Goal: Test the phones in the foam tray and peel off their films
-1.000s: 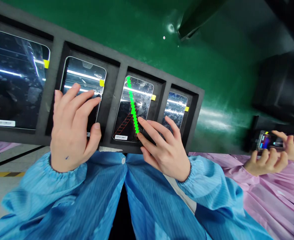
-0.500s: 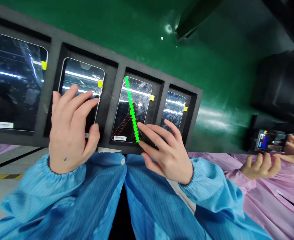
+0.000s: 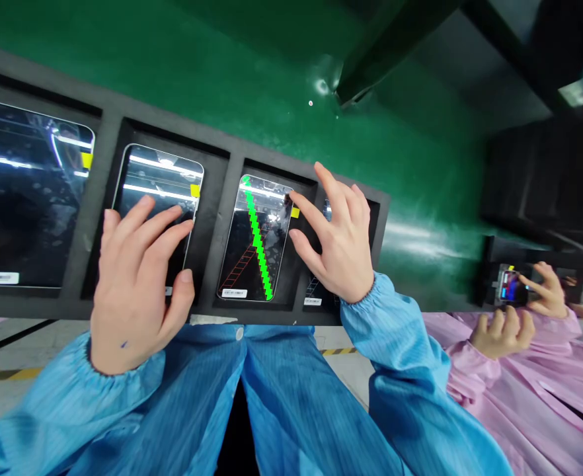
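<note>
Several smartphones lie face up in separate pockets of a dark tray [image 3: 212, 218]. My left hand [image 3: 137, 284] is spread over the second phone [image 3: 160, 173], hiding its lower half. Just right of it, the third phone [image 3: 266, 258] shows a green jagged diagonal line and a thin red ladder pattern. The index fingertip of my right hand [image 3: 338, 238] is at that phone's upper right edge, near its yellow tab [image 3: 295, 213]; whether it touches the glass I cannot tell. Its fingers are apart and hold nothing. Beneath this hand the fourth phone [image 3: 316, 289] is mostly covered.
The leftmost phone [image 3: 28, 198] has a white label and a yellow tab. A green work surface [image 3: 212, 86] extends beyond the tray. At right, a co-worker's hands [image 3: 502, 336] in pink sleeves are beside another phone [image 3: 509, 285]. A dark post [image 3: 385, 53] rises at the back.
My right hand has moved up from the third phone's lower right edge to its upper right edge. My left hand stays over the second phone. The green line looks the same.
</note>
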`<state>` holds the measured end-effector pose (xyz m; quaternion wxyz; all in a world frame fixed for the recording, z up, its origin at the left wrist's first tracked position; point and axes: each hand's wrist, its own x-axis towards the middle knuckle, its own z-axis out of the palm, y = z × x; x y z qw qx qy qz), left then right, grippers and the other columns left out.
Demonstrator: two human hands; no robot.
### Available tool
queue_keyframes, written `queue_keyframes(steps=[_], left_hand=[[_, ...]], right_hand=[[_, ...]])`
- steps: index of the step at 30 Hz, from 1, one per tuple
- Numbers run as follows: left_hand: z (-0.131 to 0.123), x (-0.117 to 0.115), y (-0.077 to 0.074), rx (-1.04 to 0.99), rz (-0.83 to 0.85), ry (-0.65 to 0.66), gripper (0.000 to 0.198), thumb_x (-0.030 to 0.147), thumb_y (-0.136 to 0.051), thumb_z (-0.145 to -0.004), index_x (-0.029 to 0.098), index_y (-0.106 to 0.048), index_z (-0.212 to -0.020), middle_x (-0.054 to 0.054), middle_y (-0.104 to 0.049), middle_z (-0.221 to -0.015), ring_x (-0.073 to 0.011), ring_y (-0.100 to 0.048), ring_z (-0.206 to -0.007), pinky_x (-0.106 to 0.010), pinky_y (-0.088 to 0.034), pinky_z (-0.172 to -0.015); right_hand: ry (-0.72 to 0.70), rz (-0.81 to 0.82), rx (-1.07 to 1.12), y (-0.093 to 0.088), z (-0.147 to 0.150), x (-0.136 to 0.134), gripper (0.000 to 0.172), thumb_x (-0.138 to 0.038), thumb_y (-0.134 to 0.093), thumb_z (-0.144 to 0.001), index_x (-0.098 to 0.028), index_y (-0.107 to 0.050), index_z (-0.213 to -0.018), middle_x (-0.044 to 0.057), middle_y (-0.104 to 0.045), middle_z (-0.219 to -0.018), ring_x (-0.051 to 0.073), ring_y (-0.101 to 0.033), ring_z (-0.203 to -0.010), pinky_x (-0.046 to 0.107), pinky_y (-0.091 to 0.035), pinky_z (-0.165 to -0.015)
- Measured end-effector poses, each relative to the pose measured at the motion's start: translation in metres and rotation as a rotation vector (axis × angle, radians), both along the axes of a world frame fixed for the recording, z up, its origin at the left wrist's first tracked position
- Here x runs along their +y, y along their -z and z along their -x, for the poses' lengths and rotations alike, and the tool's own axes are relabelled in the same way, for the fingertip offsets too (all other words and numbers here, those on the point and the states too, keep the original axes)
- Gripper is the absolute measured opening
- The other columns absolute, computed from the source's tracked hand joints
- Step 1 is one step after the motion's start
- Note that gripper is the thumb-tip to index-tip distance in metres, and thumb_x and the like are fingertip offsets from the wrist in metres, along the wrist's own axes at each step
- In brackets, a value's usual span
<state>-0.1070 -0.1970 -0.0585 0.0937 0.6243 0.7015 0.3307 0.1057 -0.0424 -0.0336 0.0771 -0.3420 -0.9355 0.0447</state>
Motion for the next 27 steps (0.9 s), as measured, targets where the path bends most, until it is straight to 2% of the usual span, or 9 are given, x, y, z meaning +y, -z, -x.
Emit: queue_keyframes(steps=[9, 20, 27], left_hand=[[0.000, 0.000, -0.001, -0.002, 0.000, 0.006, 0.061, 0.019, -0.052, -0.083, 0.020, -0.044, -0.144, -0.008, -0.049, -0.146, -0.0291, -0.034, -0.146, -0.058, -0.019, -0.126], [0.000, 0.001, -0.003, 0.021, 0.007, 0.014, 0.053, 0.019, -0.050, -0.085, 0.008, -0.049, -0.137, -0.017, -0.051, -0.142, -0.0309, -0.034, -0.145, -0.057, -0.019, -0.125], [-0.001, 0.000, -0.003, 0.025, 0.007, 0.016, 0.054, 0.020, -0.049, -0.086, 0.009, -0.047, -0.139, -0.015, -0.050, -0.143, -0.0303, -0.033, -0.145, -0.058, -0.019, -0.125]], right_hand=[[-0.004, -0.020, -0.046, 0.001, 0.004, 0.002, 0.041, -0.039, -0.051, -0.095, -0.020, -0.055, -0.131, 0.014, -0.038, -0.155, 0.030, -0.045, -0.133, 0.057, -0.027, -0.115], [-0.115, 0.030, -0.105, -0.008, 0.006, -0.014, 0.041, -0.042, -0.045, -0.097, -0.019, -0.059, -0.128, 0.011, -0.036, -0.157, 0.028, -0.040, -0.136, 0.055, -0.023, -0.119], [-0.193, 0.082, -0.099, -0.013, 0.008, -0.025, 0.041, -0.042, -0.043, -0.098, -0.018, -0.060, -0.127, 0.011, -0.037, -0.157, 0.028, -0.041, -0.136, 0.056, -0.021, -0.118]])
